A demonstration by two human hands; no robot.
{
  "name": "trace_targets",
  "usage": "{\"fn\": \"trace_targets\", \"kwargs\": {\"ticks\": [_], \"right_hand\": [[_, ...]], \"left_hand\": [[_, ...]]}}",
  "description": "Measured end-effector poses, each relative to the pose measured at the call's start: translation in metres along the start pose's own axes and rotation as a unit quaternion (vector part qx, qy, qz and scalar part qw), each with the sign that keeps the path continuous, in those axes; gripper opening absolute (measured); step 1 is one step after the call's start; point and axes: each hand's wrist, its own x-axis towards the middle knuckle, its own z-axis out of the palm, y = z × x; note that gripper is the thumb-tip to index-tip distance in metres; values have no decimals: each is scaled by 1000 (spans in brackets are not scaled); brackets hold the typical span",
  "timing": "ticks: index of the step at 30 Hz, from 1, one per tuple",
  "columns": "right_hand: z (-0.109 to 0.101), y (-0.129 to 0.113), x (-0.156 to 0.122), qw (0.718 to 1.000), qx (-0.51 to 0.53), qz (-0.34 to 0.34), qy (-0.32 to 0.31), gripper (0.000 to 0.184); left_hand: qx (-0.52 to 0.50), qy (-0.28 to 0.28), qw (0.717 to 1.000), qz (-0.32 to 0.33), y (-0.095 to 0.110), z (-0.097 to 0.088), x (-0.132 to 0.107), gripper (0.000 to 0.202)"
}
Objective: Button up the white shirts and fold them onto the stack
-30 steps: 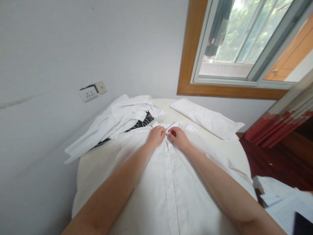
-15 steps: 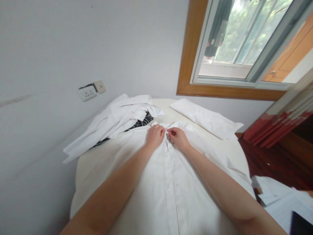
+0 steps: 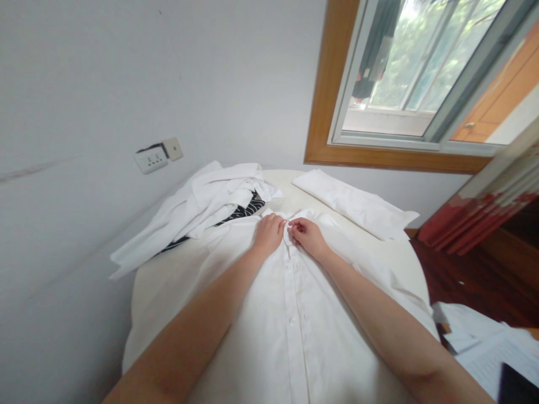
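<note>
A white button-up shirt (image 3: 261, 325) lies spread on a round, cream-coloured table, its collar end away from me. Buttons run down the front strip, one of them clearly visible low down. My left hand (image 3: 269, 231) is closed on the shirt's front edge near the collar. Just beside it, my right hand (image 3: 304, 234) pinches at the same edge, with thumb and forefinger together. The fingertips of both hands nearly meet there. Whatever small part lies between them, perhaps a button, is too small to make out.
A crumpled white garment (image 3: 202, 202) with black striped cloth (image 3: 242, 211) under it lies at the table's back left. A folded white garment (image 3: 353, 202) rests at the back right. Papers (image 3: 497, 348) are at lower right. Wall and window (image 3: 396, 157) stand behind the table (image 3: 408, 258).
Both hands stay at the shirt's front edge near the collar. The right fingers have shifted very slightly; otherwise the scene looks the same.
</note>
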Motion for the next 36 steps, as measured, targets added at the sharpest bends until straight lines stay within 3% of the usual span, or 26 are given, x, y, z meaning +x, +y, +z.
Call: {"fn": "trace_targets", "kwargs": {"ticks": [12,20,28,33,36], "right_hand": [[-2,-4,0,998,0,-45,-32,24],[-1,-5,-2,998,45,-32,5,24],[1,-5,2,997,73,-5,0,29],[2,1,3,999,43,-12,-21,19],[1,5,4,999,-25,-26,-25,11]], "left_hand": [[-72,10,997,24,-8,3,4,25],[-28,84,996,20,2,0,-1,22],[-35,63,997,21,-2,5,1,24],[-12,54,998,18,2,4,-2,24],[19,59,998,21,5,2,-4,23]]}}
